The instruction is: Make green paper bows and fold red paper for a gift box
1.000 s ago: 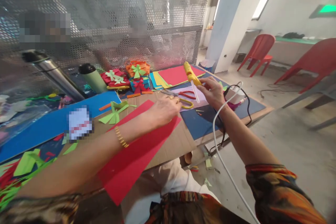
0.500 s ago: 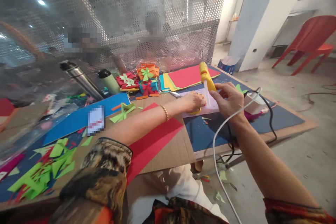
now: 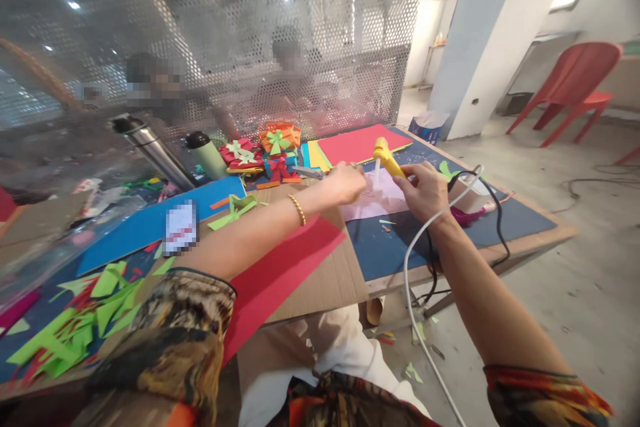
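Observation:
My right hand (image 3: 424, 190) is closed around a yellow glue gun (image 3: 389, 157), with a clear glue stick standing out of it over a pale pink sheet (image 3: 387, 197). To its left, my left hand (image 3: 347, 183) is closed on scissors (image 3: 307, 173), whose blades point left toward the folded paper pieces. A red paper sheet (image 3: 290, 273) lies on brown cardboard (image 3: 333, 287) under my left forearm. The white cord hangs across my right wrist.
Paper bows (image 3: 277, 141) and coloured sheets (image 3: 357, 145) lie at the back by the perforated screen. A steel flask (image 3: 153, 150) and a green bottle (image 3: 207, 157) stand left of them. Green scraps (image 3: 85, 323) cover the left side. A white box (image 3: 470, 193) with cables sits right.
My left hand has moved left from the pink sheet with the scissors. My right hand and the glue gun have shifted slightly left, and the view has turned a little.

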A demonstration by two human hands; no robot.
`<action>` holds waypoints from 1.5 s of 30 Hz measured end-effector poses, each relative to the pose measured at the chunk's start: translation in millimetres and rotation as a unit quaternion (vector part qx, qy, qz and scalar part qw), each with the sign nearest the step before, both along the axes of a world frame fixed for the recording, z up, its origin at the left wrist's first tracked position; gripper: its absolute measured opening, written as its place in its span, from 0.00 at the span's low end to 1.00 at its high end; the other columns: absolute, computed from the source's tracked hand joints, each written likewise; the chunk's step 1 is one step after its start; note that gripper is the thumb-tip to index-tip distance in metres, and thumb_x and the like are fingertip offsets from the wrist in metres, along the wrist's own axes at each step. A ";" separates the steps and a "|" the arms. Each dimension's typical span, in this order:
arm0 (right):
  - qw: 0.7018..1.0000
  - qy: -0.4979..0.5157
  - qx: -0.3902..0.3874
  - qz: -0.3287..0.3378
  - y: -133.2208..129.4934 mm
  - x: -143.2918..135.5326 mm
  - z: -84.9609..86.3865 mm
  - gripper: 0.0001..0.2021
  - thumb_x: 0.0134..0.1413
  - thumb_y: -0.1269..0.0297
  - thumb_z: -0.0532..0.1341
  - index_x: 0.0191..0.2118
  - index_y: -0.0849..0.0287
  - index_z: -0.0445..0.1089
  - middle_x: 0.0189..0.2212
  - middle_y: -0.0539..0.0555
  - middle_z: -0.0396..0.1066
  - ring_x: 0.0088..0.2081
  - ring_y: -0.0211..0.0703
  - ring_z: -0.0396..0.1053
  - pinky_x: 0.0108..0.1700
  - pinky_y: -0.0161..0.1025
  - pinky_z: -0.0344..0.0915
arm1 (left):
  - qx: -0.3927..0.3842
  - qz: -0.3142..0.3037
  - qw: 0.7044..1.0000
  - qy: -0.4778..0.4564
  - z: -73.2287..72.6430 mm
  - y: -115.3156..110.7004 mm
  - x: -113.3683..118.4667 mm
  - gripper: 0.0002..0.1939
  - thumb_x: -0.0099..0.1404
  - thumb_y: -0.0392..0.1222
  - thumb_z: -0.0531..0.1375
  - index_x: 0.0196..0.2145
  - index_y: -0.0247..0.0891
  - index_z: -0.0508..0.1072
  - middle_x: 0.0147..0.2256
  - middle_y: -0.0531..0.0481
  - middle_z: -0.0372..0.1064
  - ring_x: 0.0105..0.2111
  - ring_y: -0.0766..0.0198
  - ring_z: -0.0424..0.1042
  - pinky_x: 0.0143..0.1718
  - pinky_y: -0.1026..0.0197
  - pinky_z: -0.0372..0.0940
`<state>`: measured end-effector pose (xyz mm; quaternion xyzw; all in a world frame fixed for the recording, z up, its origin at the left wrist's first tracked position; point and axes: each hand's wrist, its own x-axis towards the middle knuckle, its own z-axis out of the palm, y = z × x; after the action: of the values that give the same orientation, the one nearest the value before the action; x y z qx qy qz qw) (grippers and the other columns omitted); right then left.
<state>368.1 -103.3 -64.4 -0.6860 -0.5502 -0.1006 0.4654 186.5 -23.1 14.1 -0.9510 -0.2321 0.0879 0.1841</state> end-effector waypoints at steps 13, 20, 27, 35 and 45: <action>0.967 -0.156 -0.196 -0.054 -6.1 -6.7 -3.6 0.11 0.63 0.66 0.58 0.36 0.61 0.79 0.38 0.64 0.75 0.41 0.54 0.70 0.41 0.45 0.61 | -0.028 0.102 0.994 -0.023 -7.8 43.5 -12.3 0.19 0.74 0.47 0.64 0.56 0.33 0.74 0.55 0.39 0.73 0.52 0.51 0.76 0.54 0.45 0.73; 0.975 -0.147 -0.160 -0.035 -22.9 -11.9 16.8 0.19 0.69 0.60 0.51 0.55 0.60 0.75 0.55 0.71 0.71 0.52 0.64 0.72 0.48 0.54 0.67 | -0.076 0.090 0.990 -0.074 33.2 -4.1 -81.1 0.17 0.72 0.33 0.55 0.54 0.26 0.77 0.50 0.33 0.76 0.52 0.50 0.74 0.55 0.54 0.65; 0.969 -0.184 -0.060 0.151 -33.1 -26.6 30.3 0.18 0.73 0.49 0.48 0.39 0.47 0.73 0.37 0.59 0.76 0.40 0.59 0.76 0.40 0.57 0.71 | -0.117 0.135 0.972 -0.153 34.2 -106.2 -257.3 0.16 0.77 0.43 0.53 0.53 0.38 0.78 0.51 0.42 0.77 0.51 0.54 0.76 0.56 0.52 0.68; 0.862 -0.249 -0.030 0.441 -88.2 -123.0 27.3 0.12 0.74 0.63 0.54 0.49 0.55 0.75 0.41 0.59 0.79 0.40 0.50 0.77 0.38 0.47 0.73 | -0.078 0.208 0.952 -0.210 -39.4 -204.9 -359.5 0.38 0.70 0.40 0.64 0.74 0.48 0.59 0.76 0.41 0.50 0.74 0.42 0.53 0.70 0.36 0.59; 0.851 -0.269 -0.043 0.448 -120.0 -220.1 4.9 0.26 0.72 0.57 0.59 0.66 0.70 0.64 0.62 0.70 0.72 0.62 0.62 0.70 0.61 0.58 0.71 | 0.018 -0.024 0.937 -0.349 -57.6 -184.4 -326.4 0.20 0.71 0.24 0.53 0.51 0.41 0.78 0.47 0.48 0.81 0.48 0.59 0.80 0.54 0.54 0.70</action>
<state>148.0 -223.3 -59.5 -0.3301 -0.9054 -0.0377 0.2643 -140.0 -207.4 -43.6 -0.9236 -0.2605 -0.2585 0.1107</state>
